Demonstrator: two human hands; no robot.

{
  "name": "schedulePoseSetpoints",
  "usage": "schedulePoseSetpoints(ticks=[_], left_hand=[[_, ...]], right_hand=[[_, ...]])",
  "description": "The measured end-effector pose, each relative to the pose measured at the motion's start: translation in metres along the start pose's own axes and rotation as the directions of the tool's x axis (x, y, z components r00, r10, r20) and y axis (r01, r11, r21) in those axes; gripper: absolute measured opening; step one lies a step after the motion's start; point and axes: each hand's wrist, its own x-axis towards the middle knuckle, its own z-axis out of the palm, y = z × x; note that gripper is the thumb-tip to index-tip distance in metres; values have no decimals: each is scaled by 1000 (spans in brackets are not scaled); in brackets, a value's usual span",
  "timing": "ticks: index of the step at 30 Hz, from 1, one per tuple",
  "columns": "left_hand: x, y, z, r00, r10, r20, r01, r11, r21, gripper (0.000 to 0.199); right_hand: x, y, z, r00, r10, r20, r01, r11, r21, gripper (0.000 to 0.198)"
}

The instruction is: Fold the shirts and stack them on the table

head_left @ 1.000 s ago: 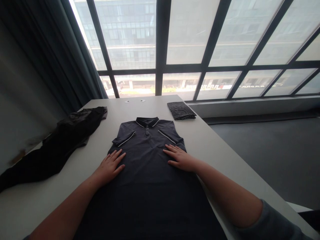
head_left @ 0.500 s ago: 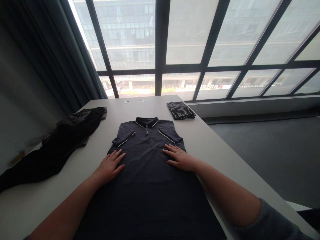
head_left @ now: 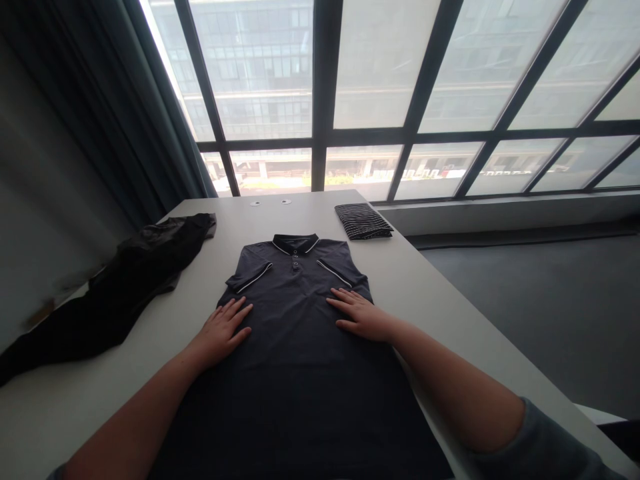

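A dark grey polo shirt (head_left: pixel 300 353) lies front up along the table, its black collar at the far end and its lower part running toward me. Both short sleeves, edged in white, are laid inward over the chest. My left hand (head_left: pixel 226 328) rests flat on the shirt's left side, just below the sleeve, fingers spread. On the opposite side my right hand (head_left: pixel 361 316) lies flat below the other sleeve, its fingers spread too. Neither hand grips the cloth. The shirt's bottom hem is at or beyond the lower edge of the view.
The white table (head_left: pixel 430 307) carries a folded black-and-white striped cloth (head_left: pixel 363 222) at the far right. Dark clothing (head_left: pixel 130 283) lies in a heap along the left edge. Behind stand large windows (head_left: pixel 270 73) and a dark curtain (head_left: pixel 115 100). Grey floor (head_left: pixel 530 287) shows at right.
The whole view has shifted very slightly. Both hands stay flat in the same spots on the polo shirt.
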Motion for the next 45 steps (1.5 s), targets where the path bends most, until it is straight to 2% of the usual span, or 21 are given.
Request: schedulePoseSetpoints(ticks=[8, 12, 16, 22, 25, 29, 32, 40, 42, 45], left_hand=[[0, 3, 0, 1000, -11, -16, 11, 1000, -2, 68], [-13, 11, 3, 995, -4, -96, 5, 1000, 18, 63], [-53, 13, 12, 991, 58, -117, -53, 998, 45, 61], [-134, 11, 30, 978, 69, -195, -54, 995, 81, 61], [-156, 19, 34, 973, 70, -220, -54, 995, 81, 63], [-166, 35, 33, 971, 86, -221, -67, 994, 91, 64], [-171, 41, 29, 977, 115, -179, -102, 992, 79, 66], [-194, 38, 24, 974, 213, -75, -210, 976, 55, 66], [-196, 39, 19, 977, 204, -59, -201, 978, 49, 61], [-186, 45, 1, 991, 125, -56, -125, 992, 14, 51]], right_hand=[[2, 0, 6, 999, -14, -30, 12, 998, -55, 73], [-6, -6, 14, 994, -32, -100, 17, 990, -139, 68], [-34, -11, 25, 993, -57, -102, 41, 987, -158, 66], [-84, -12, 44, 993, -18, -117, 0, 989, -147, 64], [-94, -8, 45, 994, 2, -107, -19, 987, -161, 62], [-96, 0, 39, 995, 14, -96, -31, 983, -183, 64], [-98, 5, 38, 995, 29, -97, -49, 978, -202, 65], [-115, 20, 42, 991, 64, -117, -89, 972, -220, 67], [-118, 21, 42, 989, 83, -120, -109, 968, -225, 67], [-117, 16, 39, 986, 70, -153, -106, 965, -242, 67]])
